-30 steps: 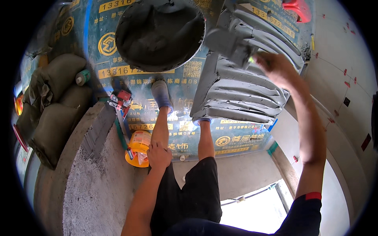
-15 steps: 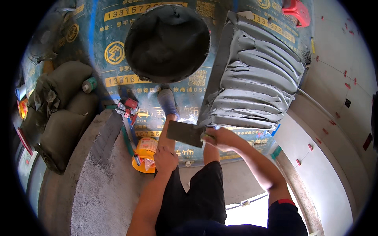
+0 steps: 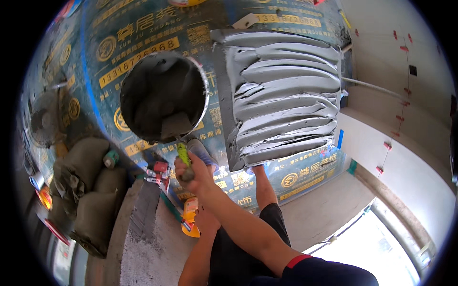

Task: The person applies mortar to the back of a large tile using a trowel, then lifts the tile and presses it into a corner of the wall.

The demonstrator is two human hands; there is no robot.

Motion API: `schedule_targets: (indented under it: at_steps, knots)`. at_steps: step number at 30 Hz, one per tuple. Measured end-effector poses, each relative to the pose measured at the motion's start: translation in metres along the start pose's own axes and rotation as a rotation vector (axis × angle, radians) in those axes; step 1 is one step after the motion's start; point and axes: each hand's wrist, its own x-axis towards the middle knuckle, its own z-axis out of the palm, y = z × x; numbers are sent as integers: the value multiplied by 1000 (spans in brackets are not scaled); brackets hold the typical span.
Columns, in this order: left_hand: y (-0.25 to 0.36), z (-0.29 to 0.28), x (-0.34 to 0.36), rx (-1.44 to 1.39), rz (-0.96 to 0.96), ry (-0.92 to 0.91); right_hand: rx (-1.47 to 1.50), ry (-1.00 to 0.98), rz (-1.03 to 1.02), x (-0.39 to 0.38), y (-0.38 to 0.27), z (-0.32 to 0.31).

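Note:
My right hand [image 3: 194, 172] is closed round the green handle of a trowel [image 3: 176, 126]. Its flat, mortar-grey blade dips into the near side of a round bucket [image 3: 206, 86]. Dark grey wet mortar [image 3: 160, 90] fills much of that bucket. To the right lies a large slab [image 3: 220, 57], its top spread with thick wavy ridges of grey mortar [image 3: 286, 90]. Low down, my left hand [image 3: 206, 221] rests on my left leg with its fingers laid out and nothing visible in them. My right forearm passes close above it.
Stuffed sacks [image 3: 95, 205] lie at the left with a small green can [image 3: 111, 158]. A red tool [image 3: 158, 171] and a yellow bucket [image 3: 190, 209] stand near my left leg. Printed sheeting [image 3: 143, 28] covers the floor. Pale wall tiles [image 3: 372, 138] with red clips line the right side.
My right hand has carried the trowel leftward from the slab's near edge to the mortar bucket, where the blade now dips in. My left hand stays on my leg. The view has shifted.

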Motion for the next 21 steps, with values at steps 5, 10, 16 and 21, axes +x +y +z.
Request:
schedule_targets:
  at_steps: [5, 10, 16, 21]
  knots:
    - [-2, 15, -1, 27, 89, 151, -421, 236, -257, -8, -4, 17]
    - [1, 27, 5, 106, 26, 245, -971, 294, -207, -90, -100, -110]
    - [45, -11, 7, 124, 47, 248, -498, 248, -541, -208, -217, -236]
    - [99, -60, 25, 152, 604, 433, -295, 287, -682, -242, -229, -205]
